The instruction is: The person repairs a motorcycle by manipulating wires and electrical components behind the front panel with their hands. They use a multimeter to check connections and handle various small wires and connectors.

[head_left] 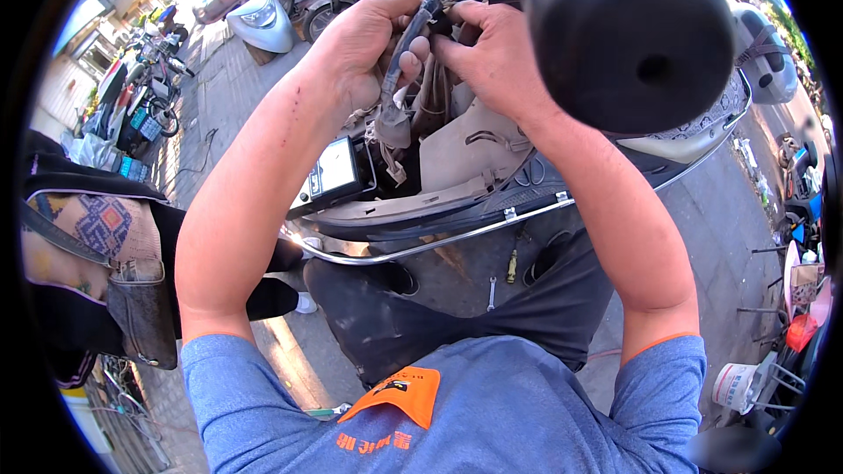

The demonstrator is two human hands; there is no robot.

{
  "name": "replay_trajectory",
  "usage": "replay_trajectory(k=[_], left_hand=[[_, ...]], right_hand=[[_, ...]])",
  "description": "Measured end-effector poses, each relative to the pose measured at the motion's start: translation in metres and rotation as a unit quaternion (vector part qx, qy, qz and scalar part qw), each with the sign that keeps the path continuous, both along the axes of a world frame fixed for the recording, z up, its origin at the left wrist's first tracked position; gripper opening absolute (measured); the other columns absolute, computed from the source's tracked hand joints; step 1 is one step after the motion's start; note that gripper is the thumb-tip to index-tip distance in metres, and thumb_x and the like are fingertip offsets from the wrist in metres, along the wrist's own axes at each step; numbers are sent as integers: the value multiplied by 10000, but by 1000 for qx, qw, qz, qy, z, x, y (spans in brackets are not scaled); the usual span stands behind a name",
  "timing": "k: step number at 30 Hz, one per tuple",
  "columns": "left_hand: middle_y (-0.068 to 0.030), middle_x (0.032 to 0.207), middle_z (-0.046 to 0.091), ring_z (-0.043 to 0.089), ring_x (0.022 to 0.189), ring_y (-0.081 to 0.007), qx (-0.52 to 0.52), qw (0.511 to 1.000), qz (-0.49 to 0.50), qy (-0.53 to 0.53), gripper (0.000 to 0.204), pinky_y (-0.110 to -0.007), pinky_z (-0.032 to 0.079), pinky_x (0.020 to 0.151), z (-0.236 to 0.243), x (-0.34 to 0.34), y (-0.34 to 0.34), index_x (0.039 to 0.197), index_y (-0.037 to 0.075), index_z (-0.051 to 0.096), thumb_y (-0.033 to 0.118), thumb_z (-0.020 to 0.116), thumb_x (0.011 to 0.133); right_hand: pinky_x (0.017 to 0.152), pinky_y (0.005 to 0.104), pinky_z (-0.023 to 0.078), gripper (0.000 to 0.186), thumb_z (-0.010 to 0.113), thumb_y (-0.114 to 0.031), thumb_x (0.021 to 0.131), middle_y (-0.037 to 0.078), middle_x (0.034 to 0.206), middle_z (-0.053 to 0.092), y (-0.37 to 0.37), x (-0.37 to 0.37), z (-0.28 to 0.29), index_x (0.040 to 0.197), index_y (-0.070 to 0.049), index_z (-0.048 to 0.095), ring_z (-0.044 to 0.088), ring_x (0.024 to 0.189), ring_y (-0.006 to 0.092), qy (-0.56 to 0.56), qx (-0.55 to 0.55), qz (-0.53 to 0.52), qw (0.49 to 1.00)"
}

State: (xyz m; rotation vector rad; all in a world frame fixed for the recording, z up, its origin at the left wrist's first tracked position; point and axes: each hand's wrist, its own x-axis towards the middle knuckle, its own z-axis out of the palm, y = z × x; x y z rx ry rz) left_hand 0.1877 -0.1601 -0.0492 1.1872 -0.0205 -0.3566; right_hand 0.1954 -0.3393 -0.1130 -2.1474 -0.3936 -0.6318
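My left hand (364, 48) is closed around a dark taped wiring harness (406, 51) inside the opened front of a scooter. Beside it my right hand (496, 57) has its thumb and fingers bent in at the wires near the harness's upper end; what lies between those fingertips is partly hidden. Below the hands are dusty cables and the beige inner plastic panel (461, 154). A boxy device with a bright screen (334, 167) rests in the opening, under my left forearm. A large black handlebar grip (632, 39) looms close over my right wrist.
A wrench (492, 293) and a yellow-handled screwdriver (512, 265) lie on the paving between my feet. At the left stands a person with a shoulder bag (140, 312). A white bucket (736, 386) is at the right; parked motorbikes (145, 110) stand far left.
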Motion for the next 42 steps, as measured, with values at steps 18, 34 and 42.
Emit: replay_trajectory(k=[18, 34, 42], left_hand=[[-16, 768, 673, 600, 593, -87, 174, 930, 139, -294, 168, -279, 498, 561, -59, -10, -26, 1015, 5, 671, 165, 632, 1049], [-45, 800, 659, 598, 621, -115, -3, 992, 2, -124, 313, -252, 465, 543, -65, 8, -8, 996, 8, 671, 318, 697, 1036], [-60, 767, 689, 643, 575, -151, 71, 995, 59, -34, 367, -292, 512, 478, -31, 29, 4, 962, 43, 688, 380, 611, 1084]], right_hand=[[889, 467, 514, 245, 755, -202, 957, 125, 1025, 744, -2, -16, 10, 1172, -96, 705, 662, 1044, 377, -292, -76, -12, 953], [839, 367, 569, 338, 556, -330, 1124, 173, 1137, 757, 18, -15, 20, 1328, -142, 750, 749, 1029, 308, -74, -29, 39, 996], [795, 406, 574, 260, 658, -240, 1002, 156, 1046, 780, 14, -19, 11, 1161, -63, 763, 760, 864, 327, -99, 38, -27, 994]])
